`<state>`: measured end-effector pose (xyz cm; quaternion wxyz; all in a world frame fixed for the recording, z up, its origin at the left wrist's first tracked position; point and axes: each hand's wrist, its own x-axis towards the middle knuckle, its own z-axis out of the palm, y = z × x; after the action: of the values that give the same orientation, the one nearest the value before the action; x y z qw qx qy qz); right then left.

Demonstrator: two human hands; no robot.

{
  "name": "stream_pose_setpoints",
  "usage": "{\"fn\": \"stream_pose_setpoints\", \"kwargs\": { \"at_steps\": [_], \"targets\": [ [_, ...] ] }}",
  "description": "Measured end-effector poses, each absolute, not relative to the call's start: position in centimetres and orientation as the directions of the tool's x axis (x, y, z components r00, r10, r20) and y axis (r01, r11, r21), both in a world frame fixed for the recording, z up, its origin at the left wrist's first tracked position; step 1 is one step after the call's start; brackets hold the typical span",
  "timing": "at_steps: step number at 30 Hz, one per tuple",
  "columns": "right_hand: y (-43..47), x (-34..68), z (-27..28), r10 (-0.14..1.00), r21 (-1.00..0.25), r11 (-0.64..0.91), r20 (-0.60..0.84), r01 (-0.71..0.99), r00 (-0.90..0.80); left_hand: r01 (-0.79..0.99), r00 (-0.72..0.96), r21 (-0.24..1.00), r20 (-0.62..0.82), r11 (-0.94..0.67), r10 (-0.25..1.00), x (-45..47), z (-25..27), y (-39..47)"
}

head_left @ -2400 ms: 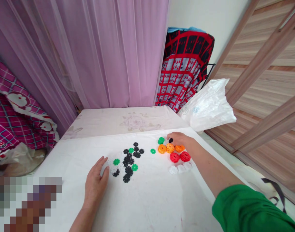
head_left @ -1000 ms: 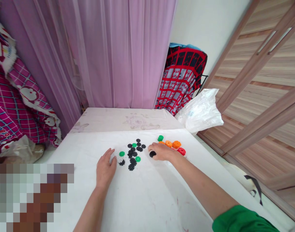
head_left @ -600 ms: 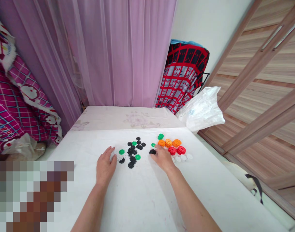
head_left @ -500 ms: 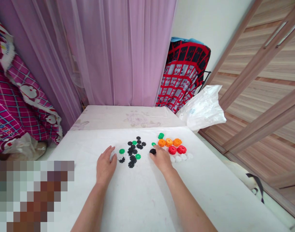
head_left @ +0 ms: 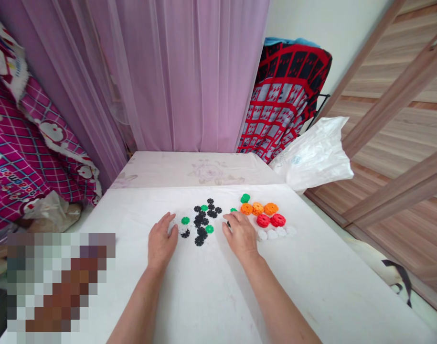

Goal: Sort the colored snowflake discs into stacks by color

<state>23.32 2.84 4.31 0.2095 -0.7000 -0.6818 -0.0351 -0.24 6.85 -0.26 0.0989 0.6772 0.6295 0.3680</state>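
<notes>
My left hand (head_left: 163, 241) rests on the table with thumb and fingers apart, holding nothing. Its fingertips are beside a patch of clear notched discs (head_left: 178, 223). Right of these lies a loose spread of black notched discs (head_left: 201, 220) with a few green discs (head_left: 209, 229) among them. My right hand (head_left: 240, 235) is over a black piece (head_left: 229, 223), mostly hidden behind the fingers; its thumb and forefinger are apart. Close by on the right are orange disc stacks (head_left: 246, 209), two red stacks (head_left: 263, 220) and a row of white ones (head_left: 272, 234).
A green stack (head_left: 245, 198) stands behind the orange ones. The white-covered table (head_left: 200, 301) meets a floral-covered surface (head_left: 161, 169) at the back. A white plastic bag (head_left: 318, 157) hangs over the right rear edge, near a wooden wardrobe (head_left: 379, 157).
My right thumb and fingers have loosened and shifted to the left around the black piece, which is now more hidden. The left hand stays by the clear discs. The whole view has shifted slightly.
</notes>
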Motion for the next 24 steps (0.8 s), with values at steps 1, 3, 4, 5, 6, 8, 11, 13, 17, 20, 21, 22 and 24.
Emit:
{"fn": "stream_pose_setpoints", "kwargs": {
  "at_steps": [1,3,4,5,6,8,11,13,17,20,21,22,24],
  "targets": [
    [2.7,22.7,4.4,0.954,-0.251,0.046,0.297,0.967,0.032,0.784,-0.061,0.592,0.373,-0.187,0.926,-0.2,-0.3,6.9],
    [2.6,21.4,4.5,0.986,-0.253,0.060,0.166,0.966,-0.018,0.788,-0.058,0.586,0.373,-0.187,0.926,-0.3,-0.2,6.9],
    [2.7,20.8,4.5,0.995,-0.248,0.051,0.099,0.967,-0.027,0.789,-0.057,0.585,0.373,-0.188,0.926,-0.3,-0.2,6.9],
    [2.7,20.4,4.4,0.999,-0.245,0.038,0.047,0.969,-0.027,0.789,-0.056,0.585,0.373,-0.188,0.926,-0.3,-0.2,6.9],
    [2.8,20.0,4.3,1.000,-0.246,0.024,0.012,0.969,-0.022,0.789,-0.055,0.584,0.374,-0.189,0.926,-0.3,-0.2,6.8],
    [3.1,19.8,4.2,1.000,-0.266,-0.008,-0.024,0.964,0.001,0.791,-0.052,0.581,0.375,-0.192,0.925,-0.4,-0.2,6.8],
    [3.4,19.9,4.1,0.998,-0.294,-0.046,-0.046,0.955,0.034,0.789,-0.053,0.583,0.377,-0.192,0.925,-0.3,-0.2,6.8],
    [3.4,20.0,4.1,0.998,-0.296,-0.050,-0.048,0.954,0.037,0.786,-0.057,0.589,0.374,-0.189,0.926,-0.3,-0.2,6.8],
    [3.0,19.5,4.2,0.999,-0.262,-0.028,-0.048,0.965,0.015,0.783,-0.054,0.592,0.366,-0.188,0.929,-0.3,-0.1,6.8],
    [2.9,20.1,4.7,1.000,-0.254,0.004,-0.013,0.967,-0.008,0.780,-0.058,0.600,0.355,-0.180,0.933,-0.3,0.0,6.8],
    [3.0,20.8,5.1,1.000,-0.268,0.010,0.019,0.963,-0.005,0.778,-0.061,0.602,0.352,-0.176,0.934,-0.4,0.0,6.8],
    [3.4,21.8,5.5,0.998,-0.288,0.007,0.059,0.958,0.010,0.777,-0.062,0.605,0.351,-0.176,0.934,-0.4,0.0,6.8],
    [4.5,24.6,6.6,0.985,-0.327,-0.044,0.146,0.944,0.097,0.777,-0.061,0.603,0.359,-0.182,0.931,-0.4,0.0,6.8]
  ]
}}
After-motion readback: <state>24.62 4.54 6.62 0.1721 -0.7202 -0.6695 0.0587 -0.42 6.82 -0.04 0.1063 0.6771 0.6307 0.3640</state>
